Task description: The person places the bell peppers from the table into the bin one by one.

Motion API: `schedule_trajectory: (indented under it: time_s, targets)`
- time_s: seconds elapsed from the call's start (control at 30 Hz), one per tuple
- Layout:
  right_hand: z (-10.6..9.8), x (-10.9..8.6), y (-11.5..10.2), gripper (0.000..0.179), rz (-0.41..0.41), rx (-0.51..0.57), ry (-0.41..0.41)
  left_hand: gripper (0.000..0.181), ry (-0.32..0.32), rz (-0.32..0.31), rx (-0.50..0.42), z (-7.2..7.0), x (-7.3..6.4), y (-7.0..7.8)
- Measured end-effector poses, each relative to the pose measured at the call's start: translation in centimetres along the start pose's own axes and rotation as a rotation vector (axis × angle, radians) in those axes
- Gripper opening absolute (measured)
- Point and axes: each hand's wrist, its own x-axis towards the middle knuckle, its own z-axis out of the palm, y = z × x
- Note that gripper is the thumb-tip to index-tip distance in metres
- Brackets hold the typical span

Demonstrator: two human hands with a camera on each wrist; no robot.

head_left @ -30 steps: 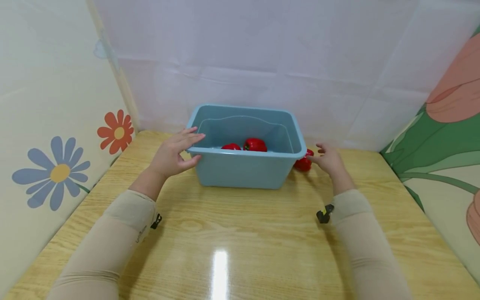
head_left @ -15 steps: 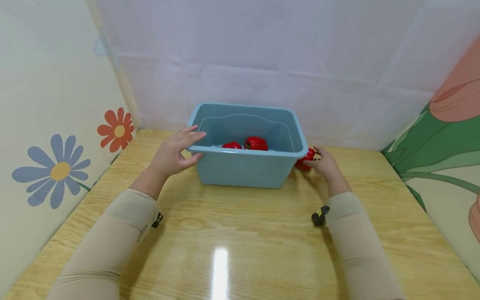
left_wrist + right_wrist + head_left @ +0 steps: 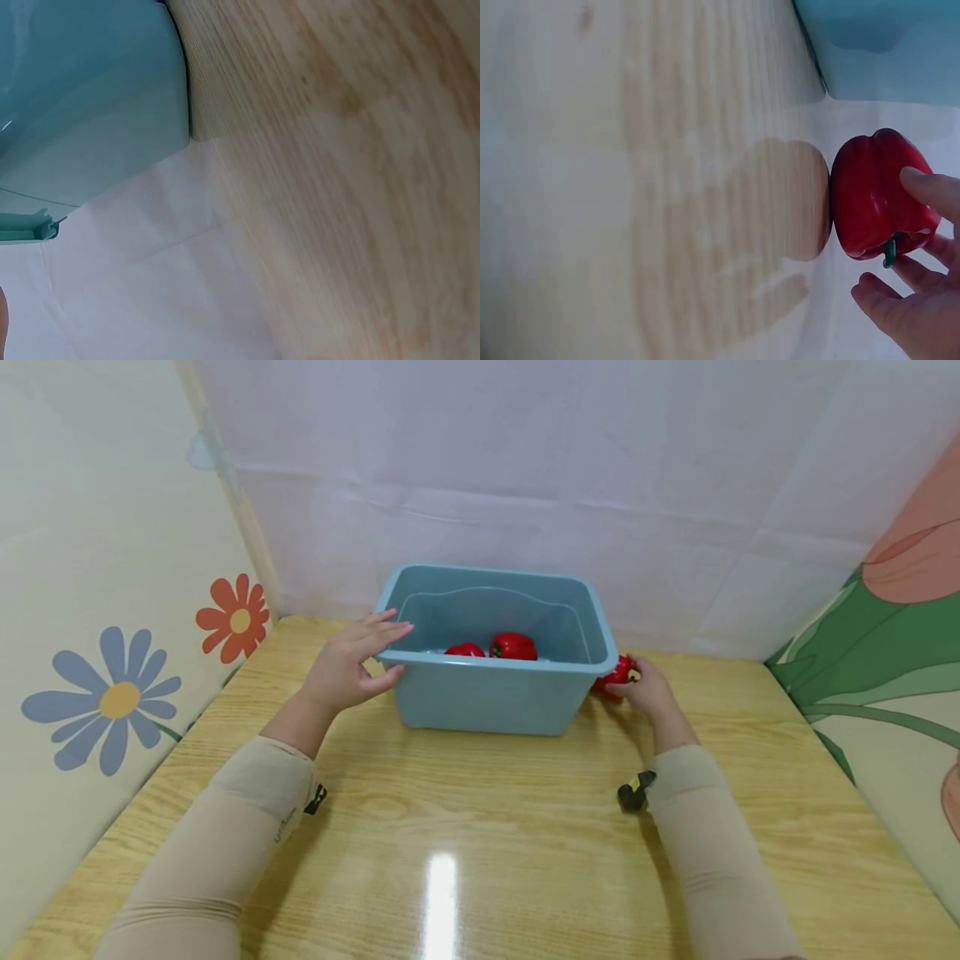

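A light blue plastic bin (image 3: 480, 700) stands near the back wall, with a red bell pepper (image 3: 514, 646) and a second red bell pepper (image 3: 465, 650) visible inside. At its left corner, my left hand (image 3: 345, 664) rests by the rim with fingers fairly straight and thumb spread apart. Beside the bin's right end, my right hand (image 3: 651, 688) holds another red bell pepper (image 3: 874, 195) between thumb and fingers. The pepper's green stem (image 3: 889, 251) faces the palm, and the pepper sits against the tabletop. The left wrist view shows only a sliver of the left hand.
The wooden table (image 3: 465, 802) extends in front of the bin. A white sheet-covered wall (image 3: 480, 468) rises close behind it. Flower-patterned panels (image 3: 112, 552) border the table on both sides. A small black device (image 3: 636, 792) hangs at the right cuff.
My right hand has moved left onto the pepper beside the bin, and its thumb and fingers have closed around it. The left hand has stayed at the bin's corner.
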Motion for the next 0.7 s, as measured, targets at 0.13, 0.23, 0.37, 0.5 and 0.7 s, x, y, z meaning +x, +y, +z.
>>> schedule_trajectory:
  time_s: [0.13, 0.23, 0.37, 0.5, 0.7]
  targets:
    - [0.13, 0.04, 0.22, 0.078, 0.017, -0.005, 0.002, 0.054, 0.001, -0.001, 0.001, 0.02, 0.06, 0.09]
    - [0.26, 0.01, 0.28, 0.078, 0.033, -0.009, 0.0, 0.054, 0.006, -0.001, 0.001, 0.04, 0.09, 0.13]
    - [0.47, -0.01, 0.21, 0.077, 0.061, -0.011, 0.007, 0.052, 0.001, 0.001, 0.013, 0.04, 0.1, 0.08]
    - [0.71, 0.04, 0.09, 0.079, 0.051, -0.011, 0.018, 0.051, -0.008, -0.005, 0.02, -0.04, 0.08, 0.11]
    - [0.96, 0.22, 0.17, 0.081, 0.028, 0.012, 0.015, 0.051, -0.003, -0.009, 0.014, -0.06, 0.08, 0.2]
